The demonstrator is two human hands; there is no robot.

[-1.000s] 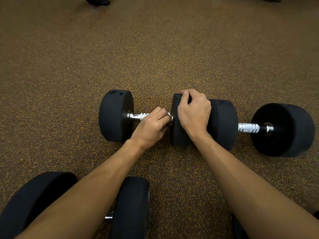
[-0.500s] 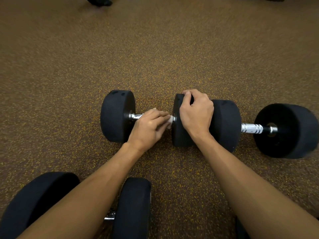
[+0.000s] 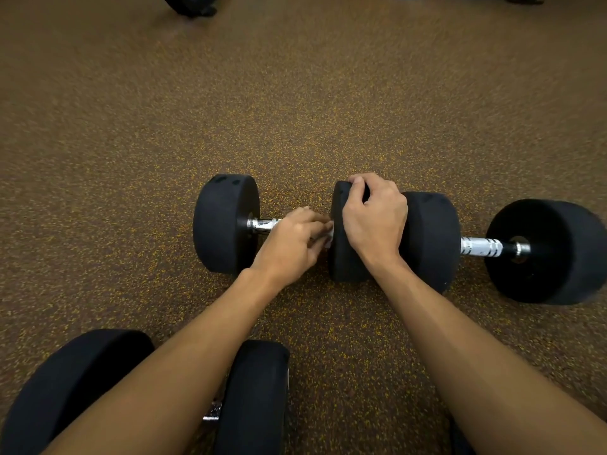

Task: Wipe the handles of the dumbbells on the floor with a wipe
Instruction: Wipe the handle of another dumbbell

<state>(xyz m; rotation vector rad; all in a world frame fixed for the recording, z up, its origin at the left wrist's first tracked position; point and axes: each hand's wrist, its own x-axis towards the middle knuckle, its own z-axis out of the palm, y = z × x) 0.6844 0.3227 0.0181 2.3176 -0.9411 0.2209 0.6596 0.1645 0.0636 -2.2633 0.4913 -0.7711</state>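
Two black dumbbells lie end to end on the speckled floor. On the left dumbbell (image 3: 225, 224), my left hand (image 3: 292, 243) is wrapped around the chrome handle (image 3: 262, 224), holding a white wipe (image 3: 329, 237) whose edge shows at the fingertips by the right head. My right hand (image 3: 372, 224) grips the top of that dumbbell's right head (image 3: 345, 257). The right dumbbell (image 3: 545, 251) lies beside it with its chrome handle (image 3: 481, 246) bare.
A third black dumbbell (image 3: 253, 395) lies near me at the bottom left, partly under my left forearm. A dark object (image 3: 190, 4) sits at the top left edge. Brown speckled rubber floor (image 3: 295, 110) stretches ahead.
My left hand has slid slightly along the handle toward the right head. My right hand stays on the head.
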